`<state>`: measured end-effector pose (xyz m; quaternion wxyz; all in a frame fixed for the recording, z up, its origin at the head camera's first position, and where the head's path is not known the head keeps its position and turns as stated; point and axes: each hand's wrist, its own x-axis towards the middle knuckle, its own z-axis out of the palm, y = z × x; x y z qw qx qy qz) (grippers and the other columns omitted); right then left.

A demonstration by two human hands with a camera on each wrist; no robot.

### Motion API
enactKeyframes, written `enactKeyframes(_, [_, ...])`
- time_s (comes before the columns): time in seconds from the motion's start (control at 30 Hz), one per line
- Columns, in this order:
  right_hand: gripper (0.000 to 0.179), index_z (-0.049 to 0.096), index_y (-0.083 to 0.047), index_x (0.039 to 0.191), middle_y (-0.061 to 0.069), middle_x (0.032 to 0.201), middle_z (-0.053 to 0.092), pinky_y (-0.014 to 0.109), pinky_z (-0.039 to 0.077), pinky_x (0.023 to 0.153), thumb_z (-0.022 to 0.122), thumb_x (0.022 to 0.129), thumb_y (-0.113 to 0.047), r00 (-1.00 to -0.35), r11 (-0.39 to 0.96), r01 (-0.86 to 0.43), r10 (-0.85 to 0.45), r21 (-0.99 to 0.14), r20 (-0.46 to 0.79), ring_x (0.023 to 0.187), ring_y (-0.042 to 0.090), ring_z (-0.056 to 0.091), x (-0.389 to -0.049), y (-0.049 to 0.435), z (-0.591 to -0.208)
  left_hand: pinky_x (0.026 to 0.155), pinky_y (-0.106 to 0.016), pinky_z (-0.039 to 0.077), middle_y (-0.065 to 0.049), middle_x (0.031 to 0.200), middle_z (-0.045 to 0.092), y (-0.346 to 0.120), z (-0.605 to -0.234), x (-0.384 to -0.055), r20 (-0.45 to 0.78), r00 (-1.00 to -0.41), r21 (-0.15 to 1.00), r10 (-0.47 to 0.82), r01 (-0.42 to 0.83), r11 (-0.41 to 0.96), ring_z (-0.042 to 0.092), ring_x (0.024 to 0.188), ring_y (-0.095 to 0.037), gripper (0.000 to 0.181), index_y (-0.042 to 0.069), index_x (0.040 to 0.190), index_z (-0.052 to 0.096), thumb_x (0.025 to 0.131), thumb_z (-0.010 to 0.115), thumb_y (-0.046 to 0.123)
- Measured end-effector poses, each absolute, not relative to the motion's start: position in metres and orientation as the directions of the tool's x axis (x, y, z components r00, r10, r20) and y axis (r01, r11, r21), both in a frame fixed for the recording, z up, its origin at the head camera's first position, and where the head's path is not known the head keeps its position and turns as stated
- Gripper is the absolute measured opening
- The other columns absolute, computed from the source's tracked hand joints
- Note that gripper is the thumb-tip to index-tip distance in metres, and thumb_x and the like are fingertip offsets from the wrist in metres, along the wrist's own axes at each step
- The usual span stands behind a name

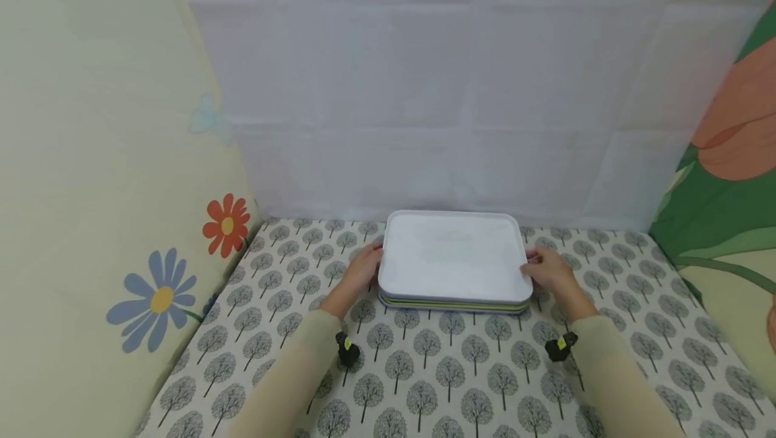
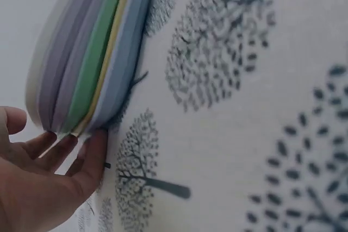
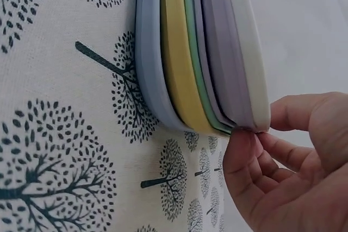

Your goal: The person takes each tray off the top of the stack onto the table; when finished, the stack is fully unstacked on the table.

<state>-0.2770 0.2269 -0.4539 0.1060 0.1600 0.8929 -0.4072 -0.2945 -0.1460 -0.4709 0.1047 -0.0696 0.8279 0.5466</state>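
A stack of shallow rectangular trays lies on the tablecloth, with a white tray (image 1: 455,256) on top. Below it, in the right wrist view, come purple layers (image 3: 220,42), a thin green tray (image 3: 191,42), a yellow tray (image 3: 176,52) and a blue tray (image 3: 149,52) at the bottom. My left hand (image 1: 364,266) is at the stack's left side, its fingertips (image 2: 68,140) against the tray edges and its thumb beside the white rim. At the right side my right hand (image 1: 548,269) pinches the white tray's edge, thumb on the rim and fingers beneath it.
The table wears a cloth (image 1: 424,370) printed with grey trees. A white sheet (image 1: 424,87) hangs right behind the trays. Flower-printed fabric walls close off the left (image 1: 91,155) and right (image 1: 739,175) sides. Each wrist carries a small black camera (image 1: 348,349).
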Motion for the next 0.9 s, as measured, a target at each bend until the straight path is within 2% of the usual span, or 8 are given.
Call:
enactKeyframes(0.13, [0.043,0.053,0.003,0.135,0.022,0.116,0.058,0.034,0.057,0.075,0.060,0.094,-0.008,-0.942,0.647,0.332,0.183,-0.686,-0.283,0.095,0.030,0.061,-0.276,0.228,-0.451,0.120,-0.051,0.030,-0.014,0.160,0.037,-0.149,-0.476,-0.299,-0.266,-0.963,0.900,0.034,-0.236,0.367,0.039,0.145,-0.034,0.057,0.010,0.159,0.030,0.108,0.037,0.035])
enactKeyframes(0.27, [0.046,0.051,0.004,0.137,0.024,0.121,0.057,0.035,0.058,0.077,0.055,0.093,-0.009,-0.947,0.629,0.321,0.191,-0.708,-0.260,0.100,0.032,0.061,-0.276,0.233,-0.448,0.113,-0.050,0.040,-0.015,0.158,0.040,-0.153,-0.479,-0.301,-0.271,-0.960,0.892,0.067,-0.225,0.391,0.046,0.139,-0.035,0.059,0.012,0.160,0.028,0.108,0.039,0.038])
enactKeyframes(0.37, [0.051,0.047,0.002,0.145,0.027,0.132,0.055,0.039,0.058,0.082,0.051,0.096,-0.013,-0.946,0.581,0.322,0.184,-0.747,-0.265,0.109,0.036,0.061,-0.276,0.240,-0.446,0.113,-0.050,0.041,-0.015,0.157,0.041,-0.155,-0.481,-0.303,-0.244,-0.967,0.867,0.070,-0.185,0.463,0.043,0.141,-0.035,0.062,0.014,0.159,0.030,0.105,0.046,0.039])
enactKeyframes(0.47, [0.055,0.039,0.001,0.152,0.029,0.142,0.050,0.042,0.057,0.088,0.051,0.101,-0.017,-0.955,0.516,0.293,0.119,-0.805,-0.272,0.116,0.038,0.060,-0.275,0.248,-0.445,0.116,-0.051,0.036,-0.013,0.157,0.041,-0.155,-0.483,-0.305,-0.212,-0.975,0.832,0.061,-0.147,0.535,0.040,0.144,-0.036,0.065,0.015,0.158,0.033,0.100,0.053,0.039])
enactKeyframes(0.6, [0.060,0.030,0.000,0.157,0.030,0.147,0.047,0.037,0.058,0.088,0.051,0.105,-0.019,-0.967,0.379,0.232,-0.010,-0.896,-0.254,0.104,0.024,0.066,-0.274,0.262,-0.449,0.118,-0.053,0.031,-0.013,0.157,0.042,-0.155,-0.482,-0.306,-0.188,-0.979,0.820,0.075,-0.114,0.562,0.038,0.145,-0.037,0.066,0.016,0.157,0.034,0.099,0.055,0.039])
enactKeyframes(0.67, [0.061,0.028,0.000,0.158,0.029,0.148,0.046,0.032,0.058,0.085,0.053,0.105,-0.020,-0.968,0.307,0.223,-0.043,-0.925,-0.248,0.096,0.012,0.065,-0.274,0.270,-0.451,0.117,-0.053,0.034,-0.012,0.158,0.041,-0.156,-0.481,-0.306,-0.185,-0.978,0.830,0.098,-0.102,0.549,0.038,0.145,-0.037,0.066,0.017,0.158,0.033,0.100,0.055,0.040])
enactKeyframes(0.73, [0.062,0.027,-0.001,0.158,0.028,0.149,0.044,0.028,0.057,0.082,0.054,0.105,-0.020,-0.965,0.254,0.236,-0.049,-0.938,-0.257,0.091,0.006,0.064,-0.274,0.275,-0.453,0.115,-0.051,0.038,-0.012,0.158,0.040,-0.158,-0.479,-0.305,-0.185,-0.976,0.837,0.119,-0.092,0.540,0.040,0.144,-0.036,0.066,0.017,0.158,0.032,0.100,0.055,0.039])
enactKeyframes(0.9, [0.068,0.025,-0.005,0.159,0.025,0.157,0.037,0.024,0.055,0.083,0.060,0.103,-0.022,-0.950,0.169,0.309,0.009,-0.936,-0.312,0.093,0.005,0.061,-0.270,0.290,-0.453,0.107,-0.046,0.048,-0.012,0.159,0.039,-0.159,-0.477,-0.305,-0.192,-0.972,0.860,0.138,-0.099,0.501,0.045,0.140,-0.035,0.067,0.017,0.159,0.030,0.100,0.056,0.035])
